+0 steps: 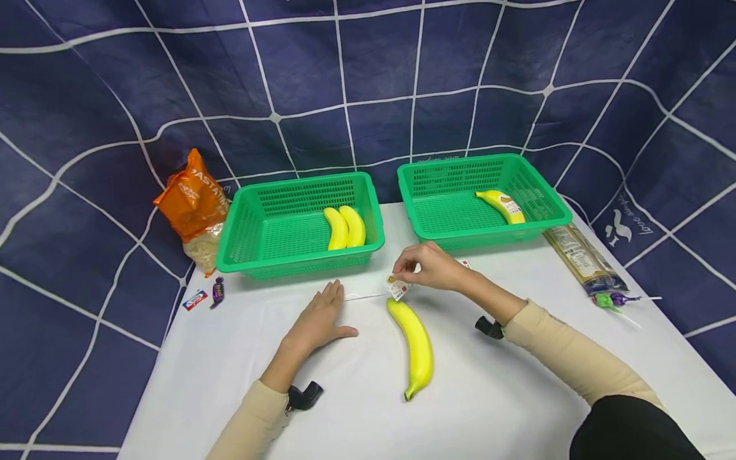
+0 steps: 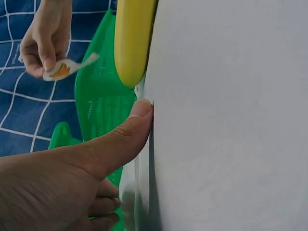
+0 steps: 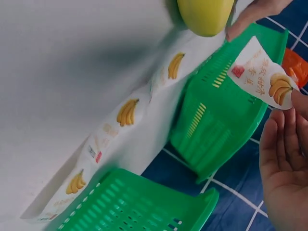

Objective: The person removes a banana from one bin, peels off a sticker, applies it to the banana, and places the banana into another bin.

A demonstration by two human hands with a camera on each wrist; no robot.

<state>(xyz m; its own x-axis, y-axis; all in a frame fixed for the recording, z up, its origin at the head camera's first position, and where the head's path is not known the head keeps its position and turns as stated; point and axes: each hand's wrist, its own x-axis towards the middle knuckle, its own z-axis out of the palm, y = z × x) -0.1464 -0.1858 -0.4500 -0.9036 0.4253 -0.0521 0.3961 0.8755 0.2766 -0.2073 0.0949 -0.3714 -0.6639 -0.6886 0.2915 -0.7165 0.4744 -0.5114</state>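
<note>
Head view shows my right hand (image 1: 428, 265) pinching a small banana sticker (image 1: 398, 288) by its edge, just above the stem end of the loose banana (image 1: 415, 345), which lies near the middle of the tabletop (image 1: 517, 396). My left hand (image 1: 319, 319) rests flat and open on the tabletop, its fingers pressing down the sticker strip (image 3: 120, 115) that runs along the far side before the two green baskets.

To do this step well, I judge that I should keep the strip pressed, hold the sticker only by one corner so the glue side stays free, then lay it on the upper curve of the banana and smooth it from one side.

Whether the sticker is fully off the strip I cannot tell. In the head view the strip is only a thin pale line. Print on the sticker is too small to read. The left wrist view shows only my thumb (image 2: 127, 132) at the strip.
</note>
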